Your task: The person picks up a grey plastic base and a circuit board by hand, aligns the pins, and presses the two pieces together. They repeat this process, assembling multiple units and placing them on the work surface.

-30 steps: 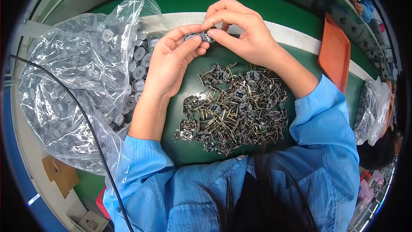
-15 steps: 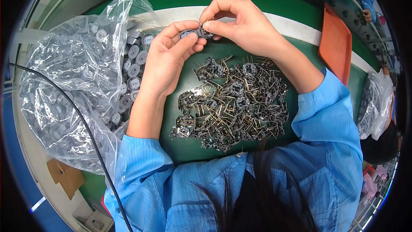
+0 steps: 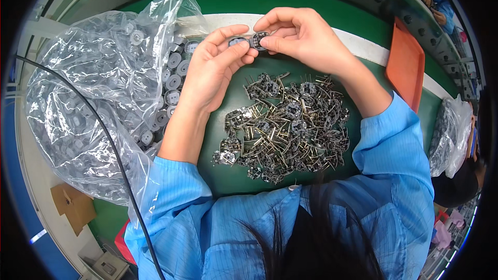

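Note:
My left hand [image 3: 215, 62] is closed in a pinch on a small round grey plastic housing [image 3: 238, 41] with a pale inside. Touching its right side is a second round grey part with a dark circuit board [image 3: 259, 41] in its face. The thumb and fingers of my right hand [image 3: 298, 36] grip this part at its right edge. Below both hands lies a heap of small dark circuit boards with brass-coloured pins [image 3: 290, 129], on the green mat [image 3: 218, 119]. Left of my left forearm, several loose grey housings [image 3: 174, 81] spill from a big clear plastic bag [image 3: 93, 88].
A black cable [image 3: 98, 142] runs across the bag at left. Beyond the heap on the right stands an orange tray [image 3: 405, 65], with another clear bag [image 3: 450, 137] nearer. A white strip [image 3: 353, 43] edges the mat. Another person's hands [image 3: 438, 16] show at the far right.
Both hands have shifted slightly right in view. The pins that stood up by my right fingers no longer show, and the board's dark face now lies flatter in the round part.

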Action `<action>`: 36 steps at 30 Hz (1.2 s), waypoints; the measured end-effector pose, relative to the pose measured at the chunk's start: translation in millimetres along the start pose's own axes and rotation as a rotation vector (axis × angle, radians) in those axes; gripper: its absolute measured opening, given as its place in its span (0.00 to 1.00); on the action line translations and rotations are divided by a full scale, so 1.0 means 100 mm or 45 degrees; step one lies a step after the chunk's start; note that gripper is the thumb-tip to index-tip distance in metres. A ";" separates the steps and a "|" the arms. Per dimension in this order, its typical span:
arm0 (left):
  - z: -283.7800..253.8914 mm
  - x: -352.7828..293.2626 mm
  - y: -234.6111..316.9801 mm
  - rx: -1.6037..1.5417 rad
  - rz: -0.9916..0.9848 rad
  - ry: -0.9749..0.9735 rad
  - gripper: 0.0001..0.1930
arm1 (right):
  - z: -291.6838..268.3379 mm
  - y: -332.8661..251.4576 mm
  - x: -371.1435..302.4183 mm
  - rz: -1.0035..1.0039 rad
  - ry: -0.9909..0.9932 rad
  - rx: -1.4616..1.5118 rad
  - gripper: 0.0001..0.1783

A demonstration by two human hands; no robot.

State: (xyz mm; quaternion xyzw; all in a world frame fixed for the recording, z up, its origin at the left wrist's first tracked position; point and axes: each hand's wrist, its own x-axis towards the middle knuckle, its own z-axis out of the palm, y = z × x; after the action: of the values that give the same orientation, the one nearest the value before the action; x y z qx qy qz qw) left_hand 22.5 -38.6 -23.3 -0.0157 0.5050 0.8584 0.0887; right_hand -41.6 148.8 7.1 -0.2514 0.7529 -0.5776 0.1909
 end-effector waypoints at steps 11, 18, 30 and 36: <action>0.00 0.05 -0.06 -0.119 0.076 0.234 0.12 | 0.09 0.28 0.19 -0.820 0.299 -0.716 0.06; -0.04 0.00 -0.05 -0.098 0.093 0.246 0.11 | -0.80 0.77 1.63 -0.200 0.768 -0.854 0.08; -0.01 -0.03 0.00 -0.017 0.124 0.351 0.13 | -0.76 0.30 1.20 -0.183 0.107 -0.421 0.13; 0.09 0.05 -0.06 0.023 0.122 0.293 0.18 | -0.09 -0.20 -0.22 -0.522 -0.659 -0.955 0.11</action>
State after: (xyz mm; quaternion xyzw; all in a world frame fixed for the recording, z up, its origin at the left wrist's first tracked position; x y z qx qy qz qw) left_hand 19.0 -26.8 -24.6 -0.0890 0.5195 0.8497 -0.0108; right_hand -26.2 165.0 28.6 -0.5805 0.7718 -0.2113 0.1506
